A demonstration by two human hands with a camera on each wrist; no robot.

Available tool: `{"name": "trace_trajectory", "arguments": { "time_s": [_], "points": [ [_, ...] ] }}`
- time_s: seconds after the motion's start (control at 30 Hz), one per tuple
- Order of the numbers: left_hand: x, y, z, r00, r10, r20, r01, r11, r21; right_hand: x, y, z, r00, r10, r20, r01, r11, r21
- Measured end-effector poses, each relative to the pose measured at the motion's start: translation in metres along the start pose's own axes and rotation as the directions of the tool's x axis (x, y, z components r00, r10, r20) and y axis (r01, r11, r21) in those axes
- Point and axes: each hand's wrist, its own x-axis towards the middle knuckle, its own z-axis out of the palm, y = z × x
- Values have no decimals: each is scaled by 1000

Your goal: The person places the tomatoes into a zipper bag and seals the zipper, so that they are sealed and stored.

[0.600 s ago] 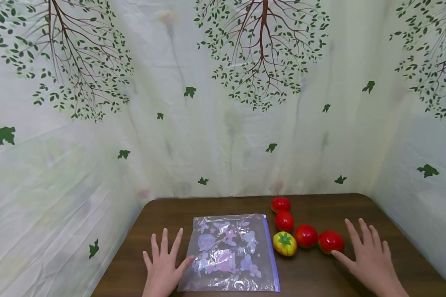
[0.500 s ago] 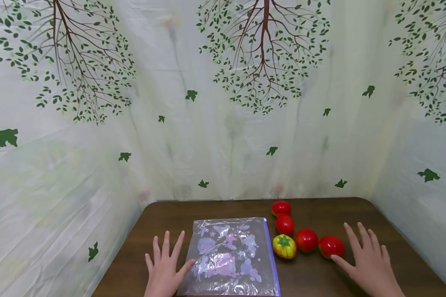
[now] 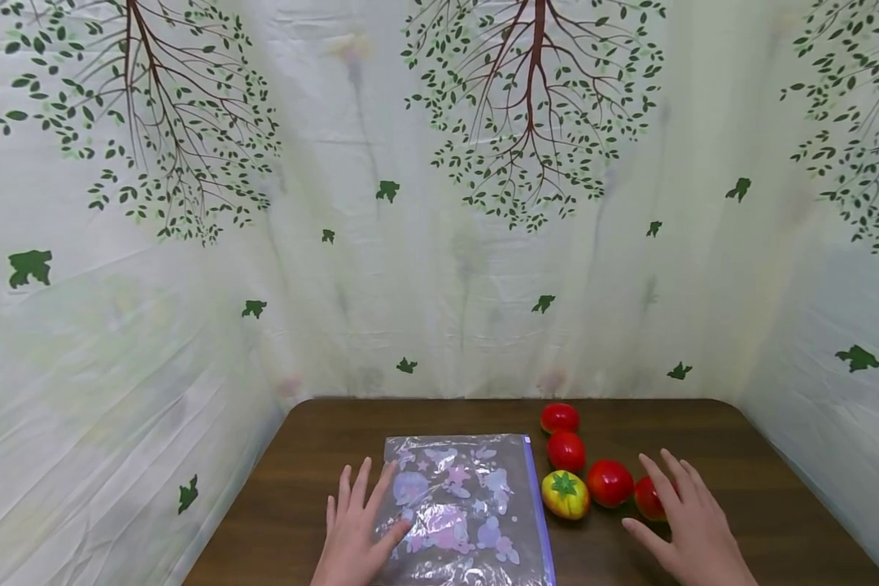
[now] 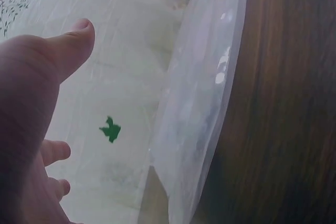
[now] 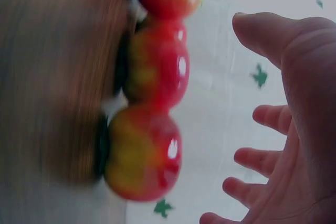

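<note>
Though flat, bag (image 3: pixel 469 513) mostly between hands (image 3: pixel 359 533) (image 3: pixel 692 525).

Thin, pale cream-green sheeting (image 3: pixel 476 350) hung behind, lightly wrinkled. Whitish left side panel (image 3: pixel 102 399) carried diagonal creases low down; smoother right side panel (image 3: pixel 835 439) looked bluish-grey. Three printed trees with reddish-brown branches and small green leaves (image 3: pixel 535 49) hung crown-down from the top. Dark-green, jagged leaf-shaped motifs (image 3: pixel 29 268) lay scattered over all three sides; faint, long-stemmed flower print (image 3: pixel 352 49) showed between two trees. Dark-brown, wood-grained tabletop (image 3: pixel 271 529) had rounded far corners and met the sheeting's lower edge. Light was soft, pale.
</note>
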Motion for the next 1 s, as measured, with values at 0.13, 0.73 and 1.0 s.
{"name": "trace_trajectory", "arguments": {
  "time_s": [0.13,0.73,1.0],
  "points": [
    [-3,5,3,999,34,3,-34,999,-22,-2,-15,2,1000,-30,2,30,999,32],
    [-11,21,19,978,135,157,-115,985,-131,-13,-70,18,990,-61,127,33,977,212],
    [-11,27,19,949,157,273,-121,982,-145,-13,-78,28,964,-134,229,54,944,326]
  ]
}}
